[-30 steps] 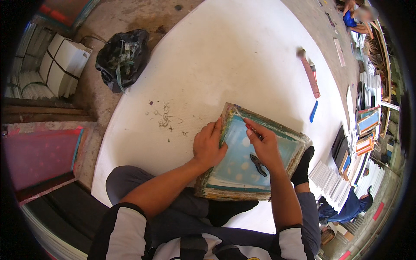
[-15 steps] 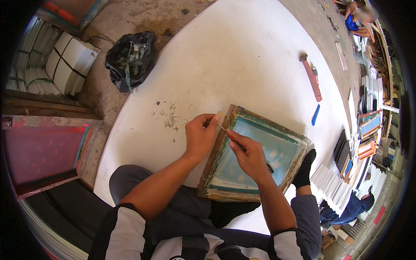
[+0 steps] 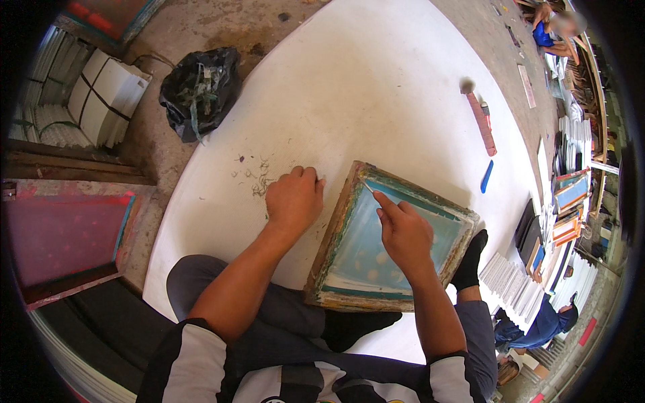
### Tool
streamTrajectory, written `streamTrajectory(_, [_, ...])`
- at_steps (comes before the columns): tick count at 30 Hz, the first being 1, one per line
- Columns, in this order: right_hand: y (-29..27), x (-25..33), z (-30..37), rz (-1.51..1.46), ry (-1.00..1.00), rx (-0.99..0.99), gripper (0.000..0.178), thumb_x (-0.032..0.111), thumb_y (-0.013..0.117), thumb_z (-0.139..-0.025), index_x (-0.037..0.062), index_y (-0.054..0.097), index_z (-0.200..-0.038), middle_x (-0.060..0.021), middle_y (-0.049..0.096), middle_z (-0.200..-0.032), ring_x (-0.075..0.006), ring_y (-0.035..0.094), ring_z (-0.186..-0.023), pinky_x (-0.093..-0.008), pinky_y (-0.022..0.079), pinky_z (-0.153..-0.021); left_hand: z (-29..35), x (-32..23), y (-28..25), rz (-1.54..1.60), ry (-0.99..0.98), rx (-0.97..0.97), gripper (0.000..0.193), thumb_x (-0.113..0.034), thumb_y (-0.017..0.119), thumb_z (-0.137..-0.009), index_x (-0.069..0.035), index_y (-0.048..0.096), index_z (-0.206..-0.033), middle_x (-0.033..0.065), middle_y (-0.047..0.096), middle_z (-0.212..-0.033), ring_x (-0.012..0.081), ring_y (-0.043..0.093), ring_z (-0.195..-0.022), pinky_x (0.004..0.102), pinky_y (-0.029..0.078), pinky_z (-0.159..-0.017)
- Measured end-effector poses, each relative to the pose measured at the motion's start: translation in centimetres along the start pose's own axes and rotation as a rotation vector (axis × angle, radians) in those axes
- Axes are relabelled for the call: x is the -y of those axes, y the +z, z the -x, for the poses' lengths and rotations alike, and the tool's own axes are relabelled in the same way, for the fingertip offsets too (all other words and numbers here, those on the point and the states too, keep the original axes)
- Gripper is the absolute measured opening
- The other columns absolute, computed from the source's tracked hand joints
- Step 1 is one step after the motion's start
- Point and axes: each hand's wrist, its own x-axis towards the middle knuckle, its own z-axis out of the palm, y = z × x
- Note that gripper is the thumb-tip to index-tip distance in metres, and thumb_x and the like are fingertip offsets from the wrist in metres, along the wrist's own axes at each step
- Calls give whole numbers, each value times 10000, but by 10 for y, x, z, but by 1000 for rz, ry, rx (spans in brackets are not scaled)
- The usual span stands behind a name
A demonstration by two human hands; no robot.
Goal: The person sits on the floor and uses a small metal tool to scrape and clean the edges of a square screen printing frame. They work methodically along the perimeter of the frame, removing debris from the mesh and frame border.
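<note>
A wooden-framed screen-printing screen with pale blue mesh lies tilted across the white board, partly over my legs. My right hand is closed round a thin metal-tipped tool, whose kind I cannot make out; its tip points at the screen's upper left corner. Left of the frame, my left hand hovers above the board with curled fingers, its back toward the view. Whatever it may hold is hidden. Small dark curly scraps are scattered just beyond that hand.
A wrapped-handle tool and a blue strip lie on the white board at right. Left stand a black plastic bag and a red-meshed screen. White stacks and other people are at far right.
My hands have parted: the left has moved left toward the scraps and turned down. My right hand has shifted right and slightly down, bringing the tool's tip over the screen's corner.
</note>
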Motion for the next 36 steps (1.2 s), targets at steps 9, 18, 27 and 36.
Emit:
streamTrajectory(9, [3,-1,-3,29,-1,9,332,269,655,-971,303,680,-1300,-66,627,-804,-297,675,-643,-437,533,-543,20,-28,35,162,106,219,706,-568,570,-985,-38,539,-1451,180,703,-1007,332,719,-900,463,579,-740])
streamTrajectory(18, [3,6,-5,137,-12,-13,346,211,670,-957,291,707,-1291,-42,597,-750,-286,641,-607,-421,518,-554,28,-30,41,56,184,137,727,-539,587,-978,31,545,-1426,174,708,-978,307,719,-831,426,584,-683])
streamTrajectory(27, [3,12,-16,159,15,207,438,155,614,-925,231,649,-1355,-117,684,-887,-349,712,-698,-460,593,-624,28,-23,59,116,246,26,664,-436,639,-960,63,565,-1391,176,705,-1018,307,714,-859,407,589,-728])
streamTrajectory(36, [43,-64,-28,-929,130,267,352,216,690,-1001,66,698,-1319,-12,675,-822,-107,526,-620,-273,422,-575,24,-28,49,160,201,128,685,-450,630,-962,64,553,-1408,176,703,-1009,310,708,-870,411,584,-725])
